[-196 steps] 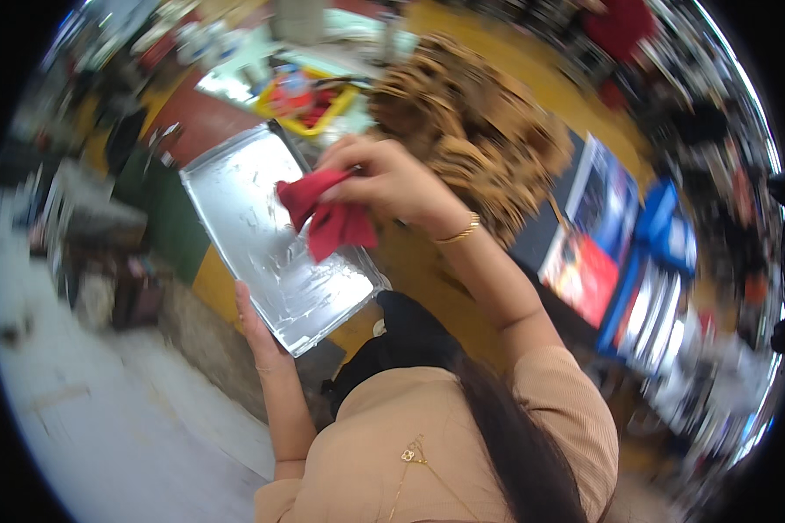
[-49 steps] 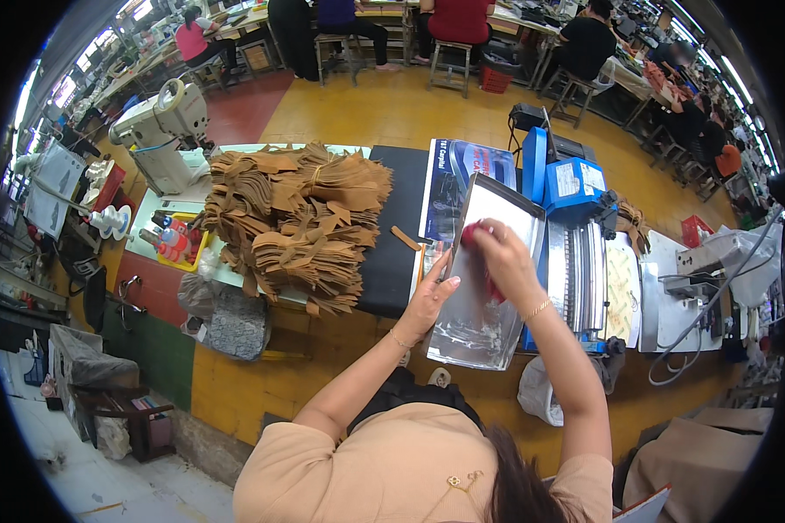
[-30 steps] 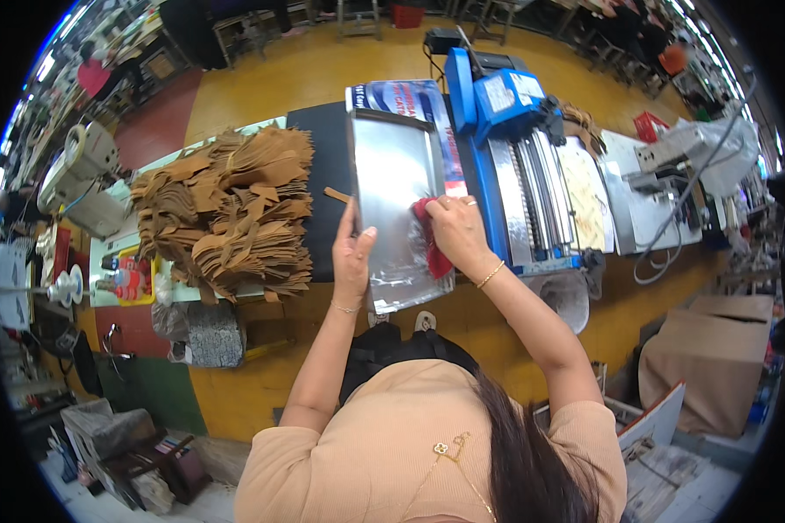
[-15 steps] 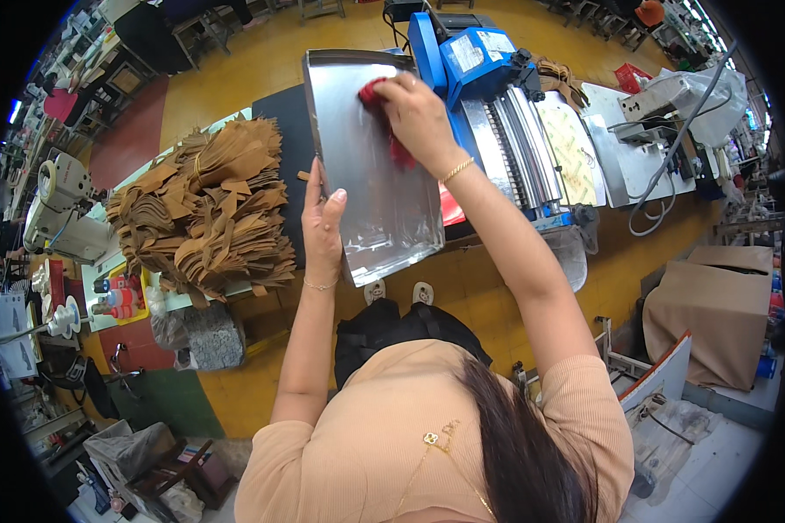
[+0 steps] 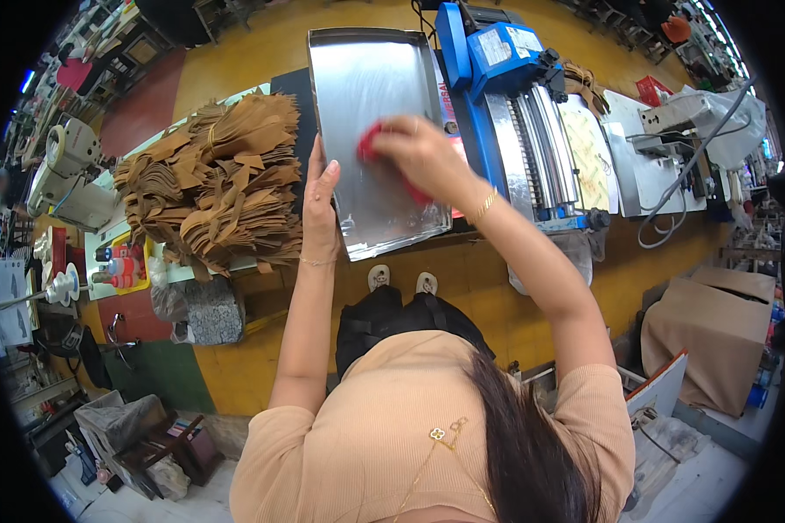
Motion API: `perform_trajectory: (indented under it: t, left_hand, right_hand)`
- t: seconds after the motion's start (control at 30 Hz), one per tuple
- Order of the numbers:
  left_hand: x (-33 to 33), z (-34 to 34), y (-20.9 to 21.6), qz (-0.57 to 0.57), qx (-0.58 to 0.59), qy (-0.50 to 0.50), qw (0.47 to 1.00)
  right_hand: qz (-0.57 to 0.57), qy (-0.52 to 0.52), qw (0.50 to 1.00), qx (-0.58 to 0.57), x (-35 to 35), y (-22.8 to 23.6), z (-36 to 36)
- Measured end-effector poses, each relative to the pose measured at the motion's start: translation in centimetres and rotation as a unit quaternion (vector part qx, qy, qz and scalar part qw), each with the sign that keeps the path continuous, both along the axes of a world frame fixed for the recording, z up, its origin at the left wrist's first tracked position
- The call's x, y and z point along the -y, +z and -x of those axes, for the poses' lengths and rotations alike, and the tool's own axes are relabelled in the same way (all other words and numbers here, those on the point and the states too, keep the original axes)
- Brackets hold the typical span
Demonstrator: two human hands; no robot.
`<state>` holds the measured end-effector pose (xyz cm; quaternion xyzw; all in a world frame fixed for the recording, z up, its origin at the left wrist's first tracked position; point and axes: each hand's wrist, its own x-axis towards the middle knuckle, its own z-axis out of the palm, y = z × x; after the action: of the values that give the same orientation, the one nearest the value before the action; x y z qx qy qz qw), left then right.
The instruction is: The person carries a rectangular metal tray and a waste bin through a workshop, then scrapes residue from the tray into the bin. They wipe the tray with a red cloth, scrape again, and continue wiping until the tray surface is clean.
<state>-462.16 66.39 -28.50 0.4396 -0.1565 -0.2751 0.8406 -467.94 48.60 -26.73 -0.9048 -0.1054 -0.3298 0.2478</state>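
A shallow rectangular metal tray (image 5: 358, 91) is held up and tilted over the table, its inside facing me. My left hand (image 5: 323, 205) grips its left edge, thumb over the rim and the other fingers behind it. Inside the tray, my right hand (image 5: 423, 152) presses a red cloth (image 5: 372, 144) against the metal around the middle; the hand is slightly smeared by motion. Part of the cloth hangs below the palm. Whitish streaks show along the tray's lower end.
Bundles of brown leather strips (image 5: 227, 183) are piled left of the tray. To its right stands a blue machine (image 5: 506, 61) with metal rollers (image 5: 536, 148). A white sewing machine (image 5: 65, 166) is at the far left, and a brown-covered box (image 5: 706, 336) at the right.
My right hand and the cloth have moved down the tray from its upper part to the middle. The tray has tilted and shifted slightly up; my left hand keeps its hold.
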Motion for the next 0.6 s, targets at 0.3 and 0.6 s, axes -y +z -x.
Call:
perform_trajectory:
  t: [0.3, 0.6]
  left_hand:
    - [-0.8, 1.3, -1.7, 0.072, -0.194, -0.019, 0.978]
    - [-2.1, -0.6, -1.0, 0.021, -0.076, -0.043, 0.996]
  right_hand:
    - [-0.066, 0.037, 0.997, -0.03, -5.5, -0.6, -1.2]
    - [-0.033, 0.22, 0.956, -0.19, -8.5, -1.5, 4.1]
